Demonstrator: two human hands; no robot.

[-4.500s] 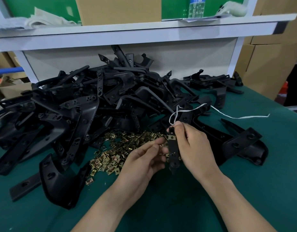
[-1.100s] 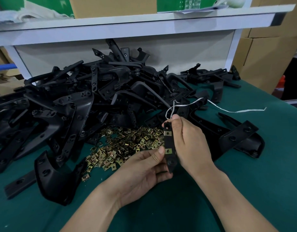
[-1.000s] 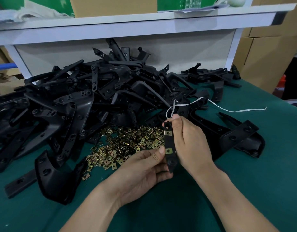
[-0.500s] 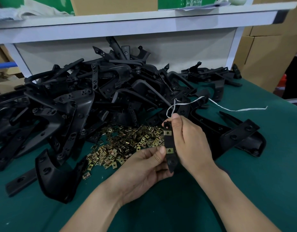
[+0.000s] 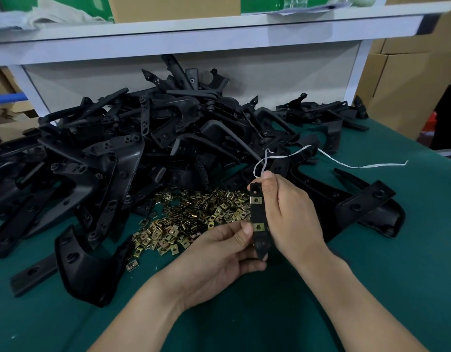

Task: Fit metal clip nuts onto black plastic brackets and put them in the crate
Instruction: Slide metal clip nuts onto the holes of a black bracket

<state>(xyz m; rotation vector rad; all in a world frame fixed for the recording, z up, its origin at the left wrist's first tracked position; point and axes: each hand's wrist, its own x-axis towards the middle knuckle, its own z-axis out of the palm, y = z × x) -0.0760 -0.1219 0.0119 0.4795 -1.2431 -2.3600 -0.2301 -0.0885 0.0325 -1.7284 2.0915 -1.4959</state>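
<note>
Brass-coloured metal shows twice on the black plastic bracket (image 5: 259,214), which is held upright just above the green surface (image 5: 371,275), in front of the loose clip nuts (image 5: 194,212): an upper clip nut (image 5: 256,199) below its top hole and a lower clip nut (image 5: 258,226) further down. The right hand (image 5: 290,212) has its grip closed along the bracket's far edge. The left hand (image 5: 219,252) curls its fingers under the bottom end and presses its thumb at the edge beside the lower clip nut, so both grips pinch the same piece. The likeliest fault, to my mind, is a nut only half seated. If the thumb pushes at an angle, the clip could sit skewed with its hole off the bracket's hole, or spring off and drop among the loose ones. Too hard a squeeze might let the thin strip twist in the right grip. The holes at the top and bottom ends are bare, and I cannot tell whether they need nuts; a missed one would send an unfinished part onward. A white string (image 5: 346,163) loops just behind the right fingertips and could snag and drag along. The crate is out of view, so the carry would be towards somewhere unseen, past the heap of brackets (image 5: 143,148).
</note>
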